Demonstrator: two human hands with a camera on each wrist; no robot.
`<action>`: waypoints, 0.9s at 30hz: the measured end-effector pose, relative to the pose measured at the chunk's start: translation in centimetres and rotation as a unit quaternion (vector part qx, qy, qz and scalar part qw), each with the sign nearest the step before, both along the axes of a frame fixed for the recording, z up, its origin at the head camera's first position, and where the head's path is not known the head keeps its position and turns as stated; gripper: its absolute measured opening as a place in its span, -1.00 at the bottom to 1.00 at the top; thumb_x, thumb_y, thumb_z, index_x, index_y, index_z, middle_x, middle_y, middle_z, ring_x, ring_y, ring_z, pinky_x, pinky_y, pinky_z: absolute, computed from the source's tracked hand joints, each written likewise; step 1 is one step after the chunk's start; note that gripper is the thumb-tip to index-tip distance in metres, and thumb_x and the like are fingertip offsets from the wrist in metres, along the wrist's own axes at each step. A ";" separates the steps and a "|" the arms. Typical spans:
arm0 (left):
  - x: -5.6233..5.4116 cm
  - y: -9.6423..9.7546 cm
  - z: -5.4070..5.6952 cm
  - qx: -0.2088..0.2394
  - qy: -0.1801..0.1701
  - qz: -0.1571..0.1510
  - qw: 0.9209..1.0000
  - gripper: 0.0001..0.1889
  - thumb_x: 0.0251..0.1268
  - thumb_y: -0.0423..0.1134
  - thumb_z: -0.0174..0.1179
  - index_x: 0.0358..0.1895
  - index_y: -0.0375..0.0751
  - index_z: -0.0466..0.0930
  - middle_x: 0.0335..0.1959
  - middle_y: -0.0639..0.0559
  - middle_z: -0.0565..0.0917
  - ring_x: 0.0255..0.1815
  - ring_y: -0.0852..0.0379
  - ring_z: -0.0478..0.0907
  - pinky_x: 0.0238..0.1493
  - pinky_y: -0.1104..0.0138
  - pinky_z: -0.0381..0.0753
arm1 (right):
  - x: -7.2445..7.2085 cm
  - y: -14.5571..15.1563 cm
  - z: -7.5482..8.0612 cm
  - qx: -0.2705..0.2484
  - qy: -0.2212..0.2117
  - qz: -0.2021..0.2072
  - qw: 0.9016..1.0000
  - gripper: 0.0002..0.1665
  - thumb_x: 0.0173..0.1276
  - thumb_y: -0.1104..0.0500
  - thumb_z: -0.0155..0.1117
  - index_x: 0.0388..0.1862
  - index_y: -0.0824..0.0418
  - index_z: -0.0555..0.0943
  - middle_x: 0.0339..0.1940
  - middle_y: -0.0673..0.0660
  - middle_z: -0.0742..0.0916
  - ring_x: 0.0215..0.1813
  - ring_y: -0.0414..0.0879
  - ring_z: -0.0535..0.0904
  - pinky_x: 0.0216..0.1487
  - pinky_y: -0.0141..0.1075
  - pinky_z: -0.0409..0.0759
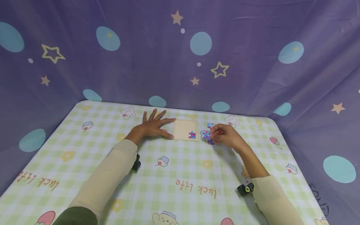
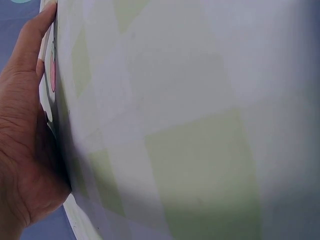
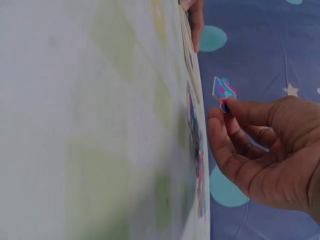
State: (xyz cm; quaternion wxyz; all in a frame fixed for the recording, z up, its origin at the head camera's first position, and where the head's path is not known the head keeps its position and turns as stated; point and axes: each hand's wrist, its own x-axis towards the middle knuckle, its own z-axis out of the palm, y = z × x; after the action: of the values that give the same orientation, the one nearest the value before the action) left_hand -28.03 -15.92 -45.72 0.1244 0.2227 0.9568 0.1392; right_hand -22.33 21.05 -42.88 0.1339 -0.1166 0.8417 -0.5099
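A shallow square wooden puzzle tray (image 1: pixel 182 127) lies on the table, with one pink, blue and purple jigsaw piece (image 1: pixel 192 135) in its near right corner. My left hand (image 1: pixel 153 126) is spread on the cloth, its thumb and index fingertips against the tray's left corners. Thumb and fingers of my right hand (image 1: pixel 227 136) pinch another jigsaw piece (image 3: pixel 223 89), raised off the table in the right wrist view. Below that hand lie several loose jigsaw pieces (image 3: pixel 200 172), partly hidden by it in the head view.
A green and white checked cloth (image 1: pixel 180 170) with printed cartoons covers the table. Behind it hangs a purple curtain (image 1: pixel 157 68) with stars and blue spots. Dark wrist cameras sit under both forearms.
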 end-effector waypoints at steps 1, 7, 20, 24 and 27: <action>0.0 0.0 0.0 0.000 0.000 -0.001 1.000 0.00 -0.11 0.68 0.08 0.51 0.63 0.01 0.64 0.10 -0.31 0.57 -0.24 -0.58 0.28 -0.36 -0.67 | 0.0 0.2 0.0 0.002 0.000 0.001 1.000 -0.77 0.40 0.31 0.29 -0.03 0.40 0.58 -0.19 0.33 0.67 -0.18 0.21 0.66 -0.11 0.04 0.68; -0.1 0.0 0.1 -0.001 -0.002 0.000 1.000 0.01 -0.09 0.66 0.11 0.53 0.58 0.01 0.64 0.07 -0.31 0.56 -0.26 -0.59 0.26 -0.37 -0.68 | 0.2 1.5 0.2 0.010 -0.004 -0.004 1.000 -0.75 0.38 0.29 0.32 -0.01 0.38 0.61 -0.15 0.34 0.68 -0.16 0.24 0.65 -0.11 0.05 0.68; -0.2 0.1 0.0 -0.003 -0.005 0.001 1.000 0.02 -0.12 0.68 0.09 0.53 0.59 0.01 0.64 0.08 -0.32 0.56 -0.26 -0.59 0.26 -0.37 -0.68 | 0.1 4.4 -0.1 0.056 -0.013 -0.021 0.998 -0.76 0.39 0.24 0.31 -0.03 0.35 0.65 -0.19 0.28 0.71 -0.27 0.15 0.61 -0.24 -0.08 0.66; -0.1 0.1 0.1 -0.001 -0.007 0.000 1.000 0.02 -0.11 0.67 0.10 0.53 0.58 0.00 0.64 0.08 -0.32 0.56 -0.26 -0.59 0.26 -0.37 -0.69 | 0.2 4.8 -0.3 0.057 -0.027 -0.021 0.998 -0.76 0.36 0.28 0.33 -0.04 0.38 0.64 -0.20 0.27 0.72 -0.24 0.07 0.62 -0.24 -0.11 0.66; 0.0 0.1 0.2 0.001 -0.008 0.000 1.000 0.02 -0.10 0.66 0.11 0.54 0.57 0.01 0.64 0.07 -0.32 0.56 -0.27 -0.59 0.26 -0.37 -0.69 | 0.2 5.0 -0.4 0.061 -0.035 -0.020 0.997 -0.76 0.36 0.28 0.33 -0.04 0.39 0.64 -0.22 0.28 0.73 -0.26 0.08 0.62 -0.27 -0.14 0.64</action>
State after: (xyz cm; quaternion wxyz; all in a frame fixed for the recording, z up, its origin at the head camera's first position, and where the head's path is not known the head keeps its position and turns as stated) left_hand -28.03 -15.78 -45.57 0.1320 0.2215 0.9557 0.1422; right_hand -22.12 26.07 -43.32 0.1605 -0.0736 0.8681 -0.4639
